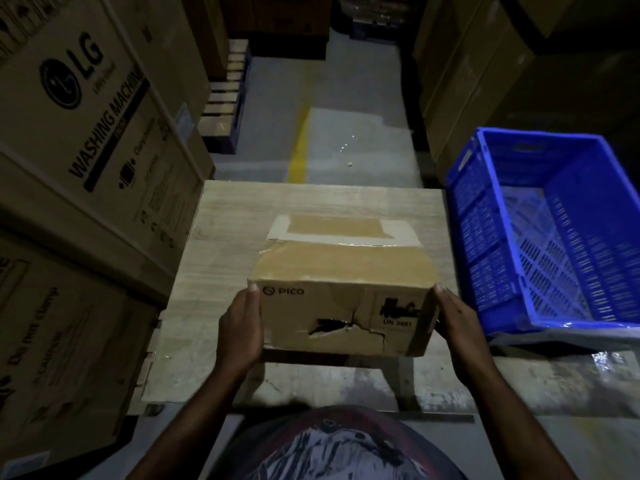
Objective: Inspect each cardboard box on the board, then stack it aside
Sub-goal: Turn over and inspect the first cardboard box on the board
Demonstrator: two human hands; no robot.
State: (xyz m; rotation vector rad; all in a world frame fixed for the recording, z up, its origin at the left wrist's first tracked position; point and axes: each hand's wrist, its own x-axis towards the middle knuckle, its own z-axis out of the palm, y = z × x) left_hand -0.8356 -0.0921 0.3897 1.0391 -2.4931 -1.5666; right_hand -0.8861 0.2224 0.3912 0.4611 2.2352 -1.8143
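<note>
Cardboard box, torn face toward me, is held over the table's near edge, long axis left-to-right, my left hand and right hand each clasping one short end, both equally near.

Cardboard box over the board, left hand gripping its nine o'clock end, right hand at three. Crate beside the board at two o'clock, stacked cartons at ten.
</note>
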